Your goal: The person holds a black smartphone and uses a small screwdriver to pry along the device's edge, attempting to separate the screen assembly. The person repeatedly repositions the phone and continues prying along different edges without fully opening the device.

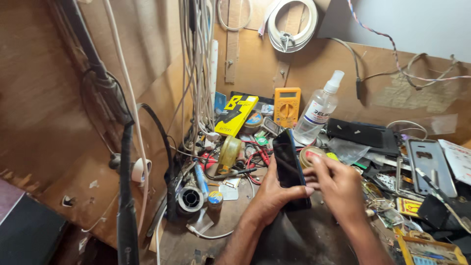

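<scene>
Phone (288, 164) is off the bench, upright in the left hand (274, 194), which grips it along the edge. Right hand (336, 184) has fingertips curled at its right edge, seemingly probing. Phone looks intact, nothing removed. Yellow multimeter (287, 105), spray bottle (319, 110) sit behind, untouched.

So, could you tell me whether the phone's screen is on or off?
Off, it seems: the phone, held upright in the left hand, shows a uniformly dark glass face.
</scene>
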### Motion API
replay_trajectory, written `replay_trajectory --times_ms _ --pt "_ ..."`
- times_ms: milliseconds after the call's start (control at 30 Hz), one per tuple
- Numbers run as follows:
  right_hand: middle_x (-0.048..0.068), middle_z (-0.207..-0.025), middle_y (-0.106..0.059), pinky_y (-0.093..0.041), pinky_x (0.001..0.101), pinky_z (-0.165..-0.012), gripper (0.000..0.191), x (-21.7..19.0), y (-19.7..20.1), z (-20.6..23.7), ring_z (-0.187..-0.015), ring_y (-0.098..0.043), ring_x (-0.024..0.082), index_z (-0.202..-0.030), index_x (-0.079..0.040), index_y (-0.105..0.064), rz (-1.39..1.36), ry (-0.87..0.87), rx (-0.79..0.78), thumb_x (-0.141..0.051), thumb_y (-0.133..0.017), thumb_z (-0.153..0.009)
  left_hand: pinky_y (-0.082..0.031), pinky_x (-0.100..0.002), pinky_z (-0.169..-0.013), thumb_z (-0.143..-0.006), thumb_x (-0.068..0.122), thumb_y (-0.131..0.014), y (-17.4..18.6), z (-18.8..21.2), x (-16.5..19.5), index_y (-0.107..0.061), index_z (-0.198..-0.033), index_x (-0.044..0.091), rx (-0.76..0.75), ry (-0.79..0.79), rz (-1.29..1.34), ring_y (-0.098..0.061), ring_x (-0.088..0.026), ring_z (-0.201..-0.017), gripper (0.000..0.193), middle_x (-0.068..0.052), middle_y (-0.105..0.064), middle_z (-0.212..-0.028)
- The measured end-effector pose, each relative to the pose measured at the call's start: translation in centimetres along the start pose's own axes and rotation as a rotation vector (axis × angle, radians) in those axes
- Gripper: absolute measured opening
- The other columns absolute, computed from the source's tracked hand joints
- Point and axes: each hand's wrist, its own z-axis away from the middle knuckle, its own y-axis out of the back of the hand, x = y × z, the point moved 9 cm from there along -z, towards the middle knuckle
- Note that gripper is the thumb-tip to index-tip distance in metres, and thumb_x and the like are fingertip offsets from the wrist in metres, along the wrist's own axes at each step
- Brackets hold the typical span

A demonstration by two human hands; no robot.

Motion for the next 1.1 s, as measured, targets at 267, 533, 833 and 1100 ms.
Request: replay_trajectory --times_ms 267,533,833,1100 --pt "0.013 -0.104 -0.077 -0.057 0.035 -0.089 0.021 -3.9 0.9 8.7 -0.098 -0.076 0.024 -0.113 0.0 -0.074 0.368 0.542 0.279 -0.008 -0.069 -0.094 -0.057 -0.034 -0.088 -0.087 0.015 -0.08 2.9 -1.0 -2.6 -0.057 -0.122 -0.003 0.087 0.026 0.363 -0.068 -0.019 -0.096 0.045 -0.013 -0.066 -0.105" --pt "0.017 -0.112 -0.073 -0.056 0.0406 -0.096 0.025 -6.0 -0.6 9.9 -0.112 -0.071 0.033 -0.112 0.003 -0.071 0.46 0.854 0.206 0.0 -0.071 -0.087 -0.055 -0.033 -0.09 -0.085 0.018 -0.08 3.0 -1.2 -3.1 -0.061 -0.114 0.0 0.123 0.04 0.351 -0.067 -0.02 -0.093 0.039 -0.011 -0.069 -0.101" --pt "0.017 -0.112 -0.074 -0.057 0.0401 -0.091 0.027 -4.2 -0.7 9.1 -0.107 -0.073 0.033 -0.112 0.002 -0.071 0.432 0.806 0.199 -0.011 -0.075 -0.088 -0.054 -0.036 -0.096 -0.081 0.018 -0.081 3.2 -1.4 -4.0 -0.055 -0.116 0.004 0.173 0.053 0.279 -0.067 -0.021 -0.102 0.046 -0.011 -0.068 -0.106" --pt "0.016 -0.109 -0.077 -0.059 0.0366 -0.084 0.031 -0.5 0.9 8.0 -0.101 -0.076 0.031 -0.113 0.0 -0.071 0.328 0.601 0.29 -0.018 -0.078 -0.089 -0.054 -0.038 -0.094 -0.08 0.008 -0.081 1.4 -2.0 -3.6 -0.048 -0.124 0.003 0.11 -0.003 0.144 -0.065 -0.023 -0.104 0.055 -0.012 -0.063 -0.11"
